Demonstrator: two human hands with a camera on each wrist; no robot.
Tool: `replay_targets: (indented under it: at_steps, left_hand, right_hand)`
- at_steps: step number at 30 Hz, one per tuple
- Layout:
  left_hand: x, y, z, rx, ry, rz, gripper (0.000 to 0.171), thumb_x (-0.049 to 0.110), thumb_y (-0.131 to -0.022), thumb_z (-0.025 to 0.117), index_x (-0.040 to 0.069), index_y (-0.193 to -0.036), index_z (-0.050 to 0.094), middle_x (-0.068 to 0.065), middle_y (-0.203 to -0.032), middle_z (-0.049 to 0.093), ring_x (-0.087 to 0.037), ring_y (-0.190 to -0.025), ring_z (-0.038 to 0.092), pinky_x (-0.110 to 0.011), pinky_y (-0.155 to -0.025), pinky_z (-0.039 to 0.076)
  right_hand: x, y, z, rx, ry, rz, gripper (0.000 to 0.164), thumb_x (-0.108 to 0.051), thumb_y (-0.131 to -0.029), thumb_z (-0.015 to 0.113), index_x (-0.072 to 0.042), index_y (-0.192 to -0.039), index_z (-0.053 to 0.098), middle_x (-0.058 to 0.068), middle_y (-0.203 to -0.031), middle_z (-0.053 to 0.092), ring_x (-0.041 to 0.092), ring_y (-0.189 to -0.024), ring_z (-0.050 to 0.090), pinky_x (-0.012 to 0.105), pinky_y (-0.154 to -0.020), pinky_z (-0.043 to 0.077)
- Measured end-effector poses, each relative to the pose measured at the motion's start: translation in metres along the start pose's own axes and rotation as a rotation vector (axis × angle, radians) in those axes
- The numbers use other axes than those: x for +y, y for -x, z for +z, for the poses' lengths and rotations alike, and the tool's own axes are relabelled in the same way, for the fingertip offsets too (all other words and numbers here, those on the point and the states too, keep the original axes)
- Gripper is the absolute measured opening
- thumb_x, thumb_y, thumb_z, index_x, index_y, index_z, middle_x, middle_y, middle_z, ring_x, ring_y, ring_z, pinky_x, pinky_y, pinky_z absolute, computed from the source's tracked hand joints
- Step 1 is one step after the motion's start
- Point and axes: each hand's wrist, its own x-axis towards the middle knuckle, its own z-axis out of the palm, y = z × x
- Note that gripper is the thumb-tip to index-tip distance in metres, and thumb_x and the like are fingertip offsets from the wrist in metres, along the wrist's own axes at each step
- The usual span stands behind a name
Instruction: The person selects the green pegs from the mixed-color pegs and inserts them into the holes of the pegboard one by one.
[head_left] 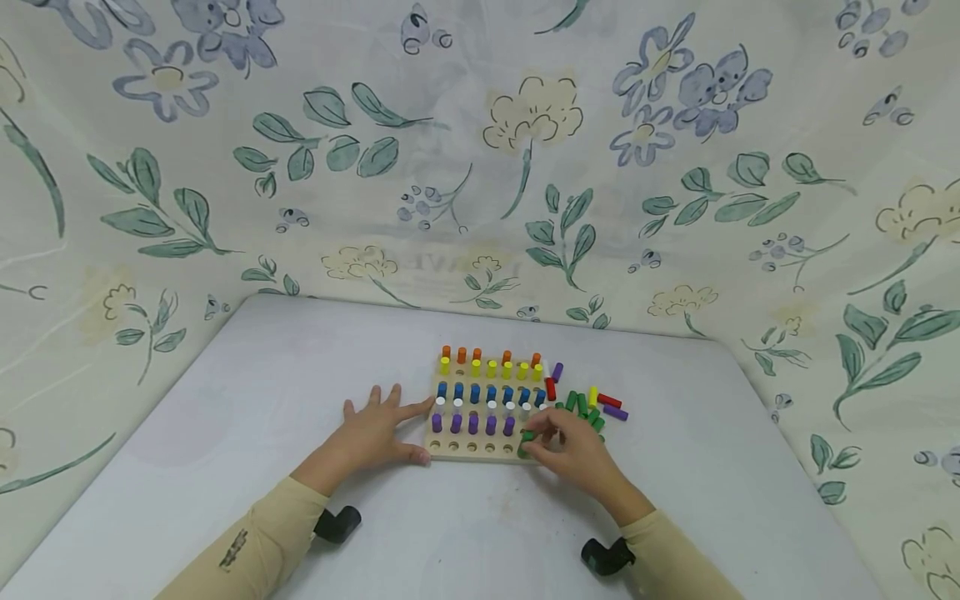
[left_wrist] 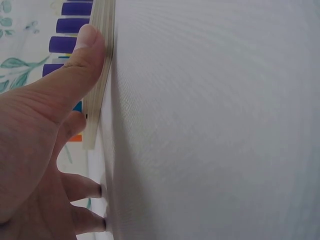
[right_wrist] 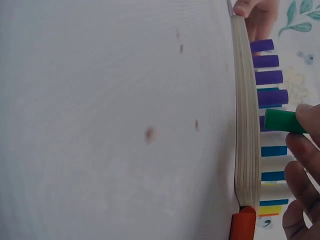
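Observation:
A wooden pegboard lies on the table with standing rows of orange, yellow, blue, white and purple pegs. Its front row shows bare holes. My right hand is over the board's front right corner, pinching a green peg between thumb and forefinger. In the right wrist view that peg is held clear of the board, lying across the purple pegs behind it. My left hand is spread at the board's left side, with thumb and forefinger touching its edge and other fingertips on the table.
Right of the board lies a loose pile of green pegs, with a yellow peg, red pegs and purple pegs around it. The white table meets a floral cloth at the back and sides.

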Motion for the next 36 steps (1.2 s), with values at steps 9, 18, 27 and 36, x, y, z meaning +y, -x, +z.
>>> replay_targets:
  at_steps: [9,18,27,36]
  left_hand:
    - [0.001,0.000,0.000,-0.006,0.008,-0.009,0.093,0.062,-0.074,0.081,0.027,-0.154,0.048,-0.037,-0.158,0.025,-0.065,-0.144,0.011,-0.085,-0.104,0.005]
    - [-0.001,0.000,0.001,-0.002,0.010,-0.007,0.092,0.060,-0.075,0.082,0.027,-0.153,0.048,-0.037,-0.158,0.026,-0.065,-0.144,0.011,-0.085,-0.104,0.005]
    - [-0.002,-0.001,0.001,-0.004,0.014,-0.002,0.092,0.062,-0.075,0.081,0.027,-0.153,0.048,-0.037,-0.158,0.025,-0.065,-0.144,0.010,-0.086,-0.104,0.005]
    - [-0.003,-0.002,0.003,-0.004,0.007,-0.009,0.093,0.063,-0.074,0.080,0.027,-0.154,0.047,-0.036,-0.159,0.025,-0.065,-0.144,0.011,-0.085,-0.104,0.005]
  right_hand:
    - [-0.005,-0.003,0.006,0.008,0.018,-0.035,0.021,-0.020,-0.088,0.082,-0.022,-0.104,0.069,-0.014,-0.097,0.066,0.009,-0.086,0.059,0.026,-0.076,0.054]
    - [-0.009,-0.007,0.010,0.002,0.040,-0.047,0.017,-0.021,-0.089,0.081,-0.021,-0.101,0.069,-0.014,-0.096,0.067,0.009,-0.084,0.056,0.025,-0.074,0.052]
    - [-0.014,-0.010,0.013,-0.022,0.021,-0.035,0.017,-0.020,-0.089,0.080,-0.018,-0.104,0.071,-0.011,-0.098,0.068,0.009,-0.087,0.059,0.026,-0.076,0.055]
    - [-0.015,-0.013,0.018,-0.037,0.023,-0.078,0.018,-0.020,-0.090,0.080,-0.021,-0.105,0.069,-0.014,-0.096,0.066,0.008,-0.085,0.057,0.025,-0.075,0.054]
